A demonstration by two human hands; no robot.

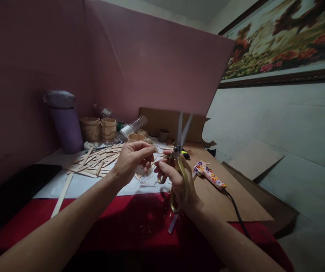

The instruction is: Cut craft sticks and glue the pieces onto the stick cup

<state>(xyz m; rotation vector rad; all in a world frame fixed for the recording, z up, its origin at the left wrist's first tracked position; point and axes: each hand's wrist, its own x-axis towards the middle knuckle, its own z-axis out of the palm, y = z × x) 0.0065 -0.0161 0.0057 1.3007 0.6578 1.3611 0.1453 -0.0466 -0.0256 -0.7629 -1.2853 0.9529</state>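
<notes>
My right hand (176, 181) is closed around the gold handles of a pair of scissors (181, 145), whose steel blades point up and stand slightly apart. My left hand (132, 158) is just to its left, fingers pinched together on a small piece of wooden stick that I can barely make out. Both hands hover above a white sheet (85, 183) with small wood offcuts. A pile of flat wooden craft sticks (97, 160) lies left of my left hand.
A glue gun with a dotted pattern (209, 174) and black cord lies on brown cardboard (230, 196) at right. Behind the sticks stand a purple flask (64, 121), two stick-built cups (100, 128) and a clear bottle (132, 126). Red cloth (139, 226) covers the near table. A pink board backs the scene.
</notes>
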